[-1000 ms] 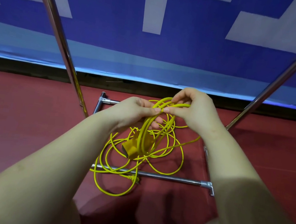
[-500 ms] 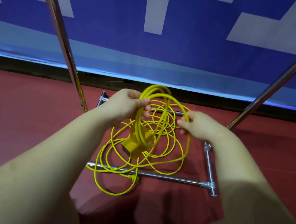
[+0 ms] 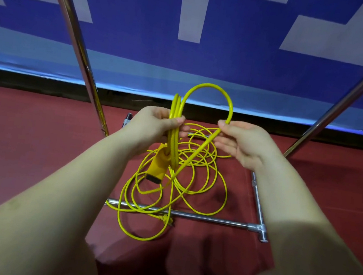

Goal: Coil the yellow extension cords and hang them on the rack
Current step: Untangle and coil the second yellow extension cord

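Note:
A yellow extension cord lies in loose loops on the red floor inside the rack's base. My left hand grips several gathered turns of it, and the cord's yellow socket block dangles just below that hand. My right hand pinches a fresh loop that arches up between the two hands. The cord's plug end rests on the floor by the rack's front bar. The chrome rack shows its base bars and two slanted uprights; its top is out of view.
The rack's left upright and right upright rise on either side of my arms. A blue and white banner hangs behind. A dark marker-like object lies by the rear left base. My knees are at the bottom edge.
My right hand has drawn a length of cord up and to the right, forming a new tall loop. My left hand has lifted a little with the bundle, and the socket block hangs lower.

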The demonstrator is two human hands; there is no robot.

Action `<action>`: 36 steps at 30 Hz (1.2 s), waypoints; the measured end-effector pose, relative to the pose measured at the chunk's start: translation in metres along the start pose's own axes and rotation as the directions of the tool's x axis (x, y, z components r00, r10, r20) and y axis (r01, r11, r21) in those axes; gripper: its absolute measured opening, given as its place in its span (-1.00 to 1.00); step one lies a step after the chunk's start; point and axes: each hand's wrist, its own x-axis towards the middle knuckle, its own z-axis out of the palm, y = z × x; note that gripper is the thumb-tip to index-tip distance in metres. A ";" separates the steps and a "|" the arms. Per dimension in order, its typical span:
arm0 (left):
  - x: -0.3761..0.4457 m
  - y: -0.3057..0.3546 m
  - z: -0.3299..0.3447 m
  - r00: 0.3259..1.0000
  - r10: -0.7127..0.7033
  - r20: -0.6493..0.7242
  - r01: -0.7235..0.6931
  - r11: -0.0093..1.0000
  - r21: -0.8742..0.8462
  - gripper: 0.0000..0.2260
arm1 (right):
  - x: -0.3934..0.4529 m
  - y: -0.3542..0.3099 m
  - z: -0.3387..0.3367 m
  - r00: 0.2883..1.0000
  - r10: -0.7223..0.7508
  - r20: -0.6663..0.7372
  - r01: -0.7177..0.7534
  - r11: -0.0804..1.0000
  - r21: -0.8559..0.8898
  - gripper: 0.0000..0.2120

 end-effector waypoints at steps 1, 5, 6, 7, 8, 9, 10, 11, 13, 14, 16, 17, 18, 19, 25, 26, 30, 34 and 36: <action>-0.001 0.000 0.001 0.999 -0.010 0.044 0.009 1.000 0.012 -0.94 | 0.001 -0.001 0.002 1.000 0.001 -0.028 0.001 0.997 0.080 -0.93; -0.005 0.000 0.011 0.989 -0.017 0.147 0.006 0.997 0.073 -0.95 | 0.003 -0.003 0.007 0.993 0.010 -0.113 0.024 0.955 0.296 -0.91; -0.006 -0.002 0.013 0.987 -0.012 0.162 -0.003 0.995 0.095 -0.95 | 0.003 -0.003 0.008 0.990 -0.008 -0.139 0.047 0.960 0.278 -0.91; -0.006 -0.003 0.016 0.985 -0.012 0.174 -0.008 0.994 0.112 -0.95 | 0.002 -0.002 0.010 0.987 -0.029 -0.158 0.069 0.965 0.253 -0.90; -0.007 -0.004 0.018 0.983 -0.016 0.181 -0.006 0.993 0.120 -0.94 | 0.002 -0.001 0.011 0.983 -0.046 -0.176 0.088 0.967 0.239 -0.89; -0.007 -0.004 0.020 0.982 -0.023 0.187 0.001 0.993 0.118 -0.93 | 0.001 0.000 0.013 0.980 -0.055 -0.193 0.102 0.965 0.242 -0.88; -0.007 -0.003 0.021 0.980 -0.030 0.197 0.008 0.994 0.110 -0.93 | 0.002 0.001 0.013 0.976 -0.063 -0.210 0.116 0.962 0.248 -0.88; -0.007 -0.003 0.021 0.976 -0.034 0.214 0.012 0.995 0.100 -0.93 | 0.002 0.002 0.014 0.972 -0.071 -0.224 0.128 0.960 0.248 -0.88; -0.007 -0.003 0.023 0.964 -0.040 0.263 0.015 0.995 0.096 -0.92 | 0.003 0.001 0.015 0.970 -0.081 -0.230 0.140 0.956 0.257 -0.88; -0.007 -0.003 0.024 0.957 -0.048 0.286 0.020 0.995 0.103 -0.91 | 0.003 0.001 0.015 0.972 -0.080 -0.223 0.140 0.953 0.269 -0.88; -0.008 -0.004 0.026 0.946 -0.061 0.317 0.024 0.992 0.121 -0.92 | 0.001 0.002 0.017 0.976 -0.082 -0.200 0.138 0.948 0.286 -0.88; -0.009 -0.004 0.027 0.943 -0.061 0.328 0.021 0.992 0.126 -0.92 | 0.001 0.003 0.017 0.978 -0.088 -0.188 0.140 0.949 0.284 -0.88; -0.010 -0.004 0.027 0.942 -0.055 0.332 0.014 0.992 0.126 -0.91 | 0.001 0.003 0.017 0.979 -0.099 -0.179 0.147 0.949 0.279 -0.89; -0.010 -0.003 0.028 0.945 -0.043 0.324 0.004 0.993 0.120 -0.90 | 0.001 0.002 0.017 0.977 -0.118 -0.178 0.163 0.950 0.265 -0.90; -0.002 -0.001 0.024 0.997 0.057 0.049 -0.056 0.998 -0.027 -0.91 | -0.004 0.007 0.016 0.988 -0.151 0.018 0.146 0.910 -0.389 -0.77; 0.000 -0.001 0.020 0.998 0.059 -0.009 -0.059 0.997 -0.056 -0.91 | -0.005 0.011 0.016 0.985 -0.136 0.109 0.173 0.830 -0.530 -0.79; 0.003 0.004 0.010 0.988 0.041 -0.149 -0.065 0.986 -0.155 -0.89 | -0.001 0.023 0.015 0.932 -0.118 0.343 0.336 0.636 -0.694 -0.79; 0.002 0.008 0.005 0.981 0.041 -0.190 -0.087 0.967 -0.239 -0.88 | 0.002 0.030 0.017 0.919 -0.122 0.374 0.375 0.561 -0.738 -0.78; 0.003 0.009 -0.001 0.973 0.040 -0.229 -0.098 0.964 -0.246 -0.86 | 0.002 0.028 0.017 0.916 -0.197 0.350 0.397 0.583 -0.709 -0.76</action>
